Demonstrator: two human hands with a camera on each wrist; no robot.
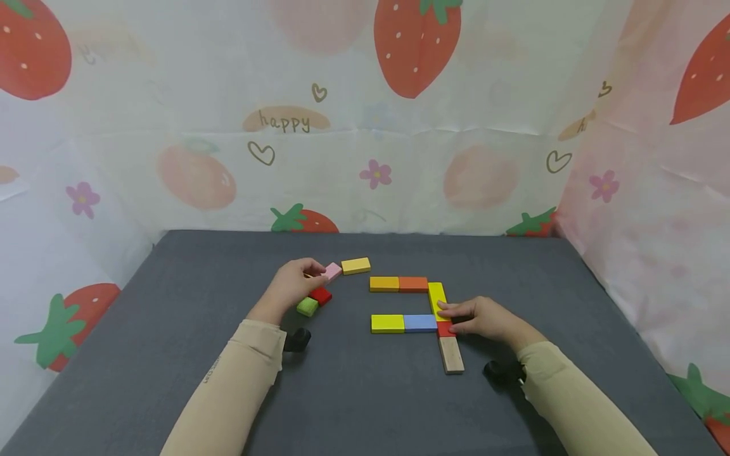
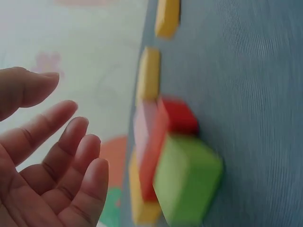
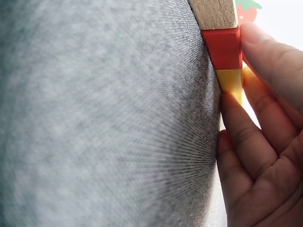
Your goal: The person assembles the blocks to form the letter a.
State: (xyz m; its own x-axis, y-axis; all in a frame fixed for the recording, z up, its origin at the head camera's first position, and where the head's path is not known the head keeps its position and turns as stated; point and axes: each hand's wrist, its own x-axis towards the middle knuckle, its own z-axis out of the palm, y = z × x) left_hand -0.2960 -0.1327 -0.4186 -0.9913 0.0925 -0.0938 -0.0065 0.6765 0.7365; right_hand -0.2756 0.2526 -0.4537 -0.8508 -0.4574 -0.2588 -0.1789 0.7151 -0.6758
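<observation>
Seven building blocks joined on surface; five apart at left, including pink block, apparently unplaced. My left fingers loose, near pink; right fingers relaxed, touching joined red block, yellow block.

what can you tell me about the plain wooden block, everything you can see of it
The wooden block is a pale tan oblong with flat faces, straight edges and a speckled surface that looks unpainted. It lies flat on the grey table, its length running away from the viewer at a slight slant. It forms the near end of a column, its far end against a red block. The right hand is not holding it.
</observation>
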